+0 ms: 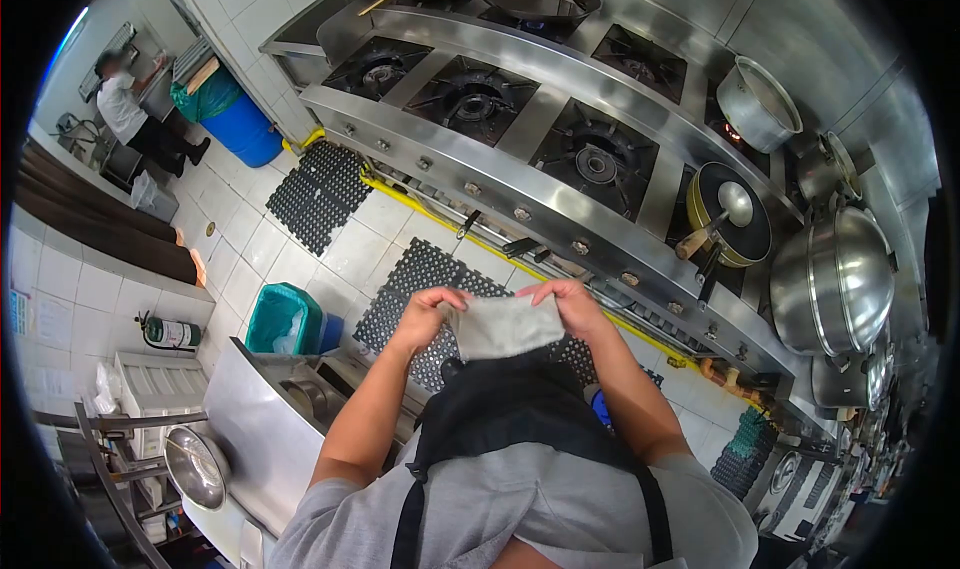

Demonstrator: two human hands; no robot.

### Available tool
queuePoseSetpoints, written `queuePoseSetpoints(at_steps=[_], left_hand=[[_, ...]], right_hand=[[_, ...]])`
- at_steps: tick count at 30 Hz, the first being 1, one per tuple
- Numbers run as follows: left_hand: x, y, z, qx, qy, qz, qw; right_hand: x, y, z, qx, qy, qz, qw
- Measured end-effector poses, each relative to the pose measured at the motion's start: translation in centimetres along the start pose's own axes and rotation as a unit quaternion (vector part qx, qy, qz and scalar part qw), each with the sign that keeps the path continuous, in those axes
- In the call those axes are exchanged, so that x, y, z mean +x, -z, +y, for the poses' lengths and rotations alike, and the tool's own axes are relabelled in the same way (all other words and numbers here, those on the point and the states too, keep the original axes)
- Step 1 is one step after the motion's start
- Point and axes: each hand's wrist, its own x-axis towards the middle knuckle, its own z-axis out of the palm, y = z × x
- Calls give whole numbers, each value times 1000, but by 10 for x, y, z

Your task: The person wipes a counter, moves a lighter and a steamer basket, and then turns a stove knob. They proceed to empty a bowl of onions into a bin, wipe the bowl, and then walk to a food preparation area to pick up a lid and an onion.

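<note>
Cloth (508, 331) first, since everything hangs on it: pale, whitish bit of fabric, held up in the air right between the two hands, out past the black apron (515, 409) and in front of the stove (500, 174). Its long axis goes side to side, hand to hand, pretty much square across the body, with the right end sitting a touch farther out than the left.

As for which hand is nearer, honestly it's a tie. Left hand (430, 319) has the left end and right hand (577, 309) has the right end, both up around the far corners. So from the left grip the cloth runs off to the right, from the right grip it runs left, and the loose edge is on the body side. Can't tell if that edge touches the apron or just sits over it.

Grip-wise, both look closed on the fabric, thumb against index finger, more of a pinch than a fist. Right index points inward along the far edge; the other left fingers look curled in.

Arms are reaching forward, elbows out wide, forearms angling in toward each other. Behind the cloth you can see black perforated floor mat (400, 291), and the pan (748, 237) on the stove is well off to the right.
</note>
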Motion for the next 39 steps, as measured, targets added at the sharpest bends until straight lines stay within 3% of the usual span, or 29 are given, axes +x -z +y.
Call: queuePoseSetpoints(at_steps=[2, 4, 5, 7, 10, 15, 18, 20, 22, 24, 25, 26, 28, 30, 32, 34, 36, 38, 39], left_hand=[[4, -5, 9, -18, -87, -15, 996], [13, -7, 5, -40, -94, -13, 995], [16, -8, 3, -90, -79, 13, 993], [17, -15, 15, -177, -30, 60, 982], [10, -21, 31, -194, 19, 31, 980], [12, -18, 7, -232, 73, 1, 970], [10, -19, 3, -300, 85, -59, 948], [9, -27, 8, -351, 81, -3, 933], [11, -32, 6, -337, 86, 18, 938], [11, -31, 0, -321, 92, 42, 942], [12, -28, -7, -201, 73, 52, 976], [16, -26, -14, -77, 52, 61, 994], [25, -22, -28, -119, 77, 84, 986], [31, -18, -48, -4, 70, 147, 987], [24, -31, -46, -19, 104, 127, 986], [17, -46, -42, -31, 137, 104, 985], [11, -62, -40, -197, 196, -13, 961], [7, -80, -37, -267, 155, -65, 949], [8, -79, -43, -295, 175, -75, 936]], right_hand=[[4, -5, -2, -46, 6, 31, 998], [10, -10, -5, -18, -12, 120, 993], [14, -9, -3, -13, 22, 127, 992], [13, -12, -11, -11, 2, 144, 990], [12, -11, -12, -10, -29, 162, 986], [12, -5, -7, -31, -69, 179, 981], [8, -7, -1, 71, -37, 189, 979], [4, -4, 3, 244, -67, 177, 951], [3, -1, 8, 253, -90, 154, 951], [1, -4, 15, 55, -100, 203, 973], [2, 4, 24, -1, -93, 199, 976], [5, 11, 33, -1, -92, 199, 976], [8, 10, 36, 28, -20, 251, 967], [4, -3, 16, -4, -23, 260, 965], [6, -11, 10, -35, -24, 271, 962], [10, -20, 18, -215, -7, 230, 949], [8, -42, 21, -224, -34, 212, 951], [8, -56, 36, -313, -7, 160, 936], [11, -59, 50, -268, -15, 110, 957]])
